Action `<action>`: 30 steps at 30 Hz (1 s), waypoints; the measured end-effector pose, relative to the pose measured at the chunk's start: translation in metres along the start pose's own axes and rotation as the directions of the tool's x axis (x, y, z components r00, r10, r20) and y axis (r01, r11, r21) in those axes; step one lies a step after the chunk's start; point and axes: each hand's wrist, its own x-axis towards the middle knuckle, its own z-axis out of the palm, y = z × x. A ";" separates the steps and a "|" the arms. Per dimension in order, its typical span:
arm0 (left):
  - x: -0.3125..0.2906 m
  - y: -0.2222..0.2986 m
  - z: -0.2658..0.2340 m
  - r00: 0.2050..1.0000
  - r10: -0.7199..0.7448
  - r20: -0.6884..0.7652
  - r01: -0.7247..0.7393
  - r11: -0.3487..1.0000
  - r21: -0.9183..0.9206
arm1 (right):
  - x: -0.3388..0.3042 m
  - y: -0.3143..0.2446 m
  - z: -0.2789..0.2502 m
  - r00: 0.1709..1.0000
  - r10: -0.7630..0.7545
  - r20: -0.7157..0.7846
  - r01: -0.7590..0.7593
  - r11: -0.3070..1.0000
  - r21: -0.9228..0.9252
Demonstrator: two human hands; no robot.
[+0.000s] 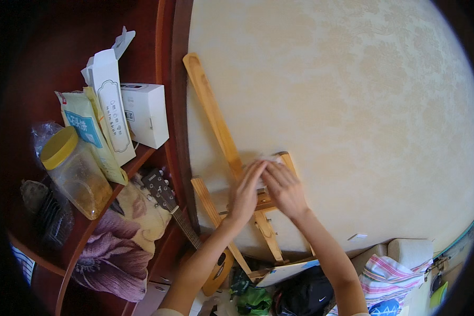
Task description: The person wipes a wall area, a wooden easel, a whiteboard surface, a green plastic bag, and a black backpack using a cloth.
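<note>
Both arms are raised, and my hands meet at the fingertips in front of a wooden easel point(216, 113). My left hand point(246, 195) and my right hand point(285, 192) are closed together around a small white crumpled thing point(270, 158), which looks like thin tissue or cloth. Only its upper edge and a bit between the palms show, slightly blurred. Behind my wrists, the easel's middle post and crossbar are partly covered by my hands. Its long mast leans up to the left against the patterned wall.
A dark red shelf at left bears a yellow-lidded jar point(79, 174), a food bag point(92, 134) and white boxes point(146, 113). Below, a guitar point(218, 268) leans behind my left forearm. A black backpack point(305, 295), green bag point(254, 301) and striped cloth point(387, 279) lie low down.
</note>
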 end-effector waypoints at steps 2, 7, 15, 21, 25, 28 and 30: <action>-0.011 -0.007 -0.025 0.996 -0.019 -0.091 0.030 0.992 0.120 | 0.006 -0.018 0.020 0.996 -0.091 0.009 0.091 0.993 0.077; -0.031 -0.042 -0.082 0.963 0.036 -0.267 0.080 0.909 0.410 | 0.045 -0.084 0.074 0.997 -0.061 0.055 0.042 0.955 0.293; -0.055 -0.070 -0.089 0.958 -0.256 -0.128 0.284 0.906 0.313 | 0.035 -0.097 0.119 0.968 -0.032 0.247 -0.016 0.982 0.188; -0.058 -0.065 -0.088 0.962 -0.237 -0.138 0.273 0.881 0.386 | 0.030 -0.099 0.116 0.978 -0.018 0.208 -0.034 0.969 0.243; -0.057 -0.067 -0.088 0.970 -0.201 -0.136 0.237 0.902 0.362 | 0.030 -0.098 0.110 0.968 -0.008 0.249 -0.065 0.956 0.286; -0.059 -0.069 -0.087 0.979 -0.132 -0.156 0.181 0.915 0.360 | 0.030 -0.098 0.109 0.959 -0.012 0.283 -0.079 0.948 0.308; -0.061 -0.072 -0.086 0.980 -0.109 -0.165 0.163 0.917 0.364 | 0.029 -0.099 0.112 0.963 -0.019 0.269 -0.059 0.959 0.278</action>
